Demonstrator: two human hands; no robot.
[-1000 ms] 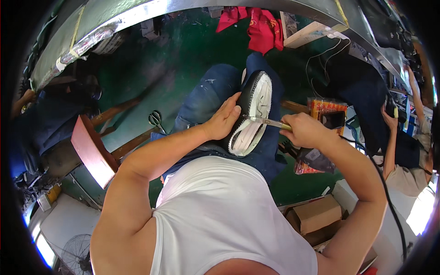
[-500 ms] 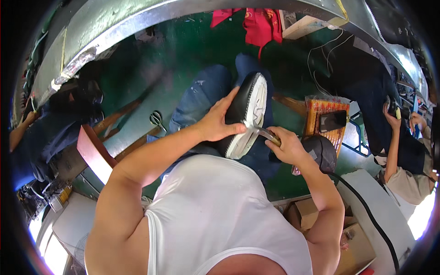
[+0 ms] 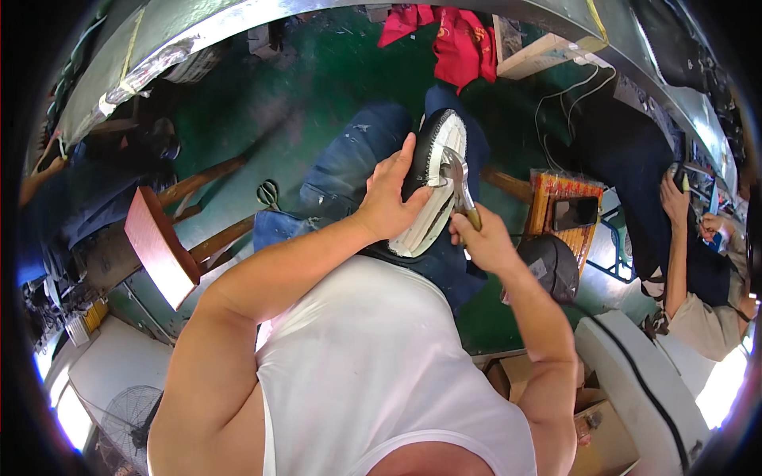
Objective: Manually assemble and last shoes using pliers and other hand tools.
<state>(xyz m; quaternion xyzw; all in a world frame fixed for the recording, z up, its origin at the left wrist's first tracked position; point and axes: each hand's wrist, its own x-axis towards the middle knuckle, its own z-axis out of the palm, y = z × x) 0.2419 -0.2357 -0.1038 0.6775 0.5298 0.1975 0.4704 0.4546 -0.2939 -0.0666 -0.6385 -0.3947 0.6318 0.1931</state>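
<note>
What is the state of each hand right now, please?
Left hand: open, laid against a black shoe with a white underside.
Right hand: closed, holding a curved-headed silvery metal tool.

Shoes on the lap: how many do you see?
1. The black shoe rests on the lap, white underside up; the left hand presses its side, and the right hand holds a metal tool at that underside. Another could be hidden beneath.

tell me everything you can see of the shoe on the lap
The shoe has a black, leather-looking upper and a whitish underside, with pale stitching along its edge. It lies underside up across the blue jeans, far end angled rightward. The spread left hand braces its left side; a metal-headed tool in the right hand appears to touch the underside.
</note>
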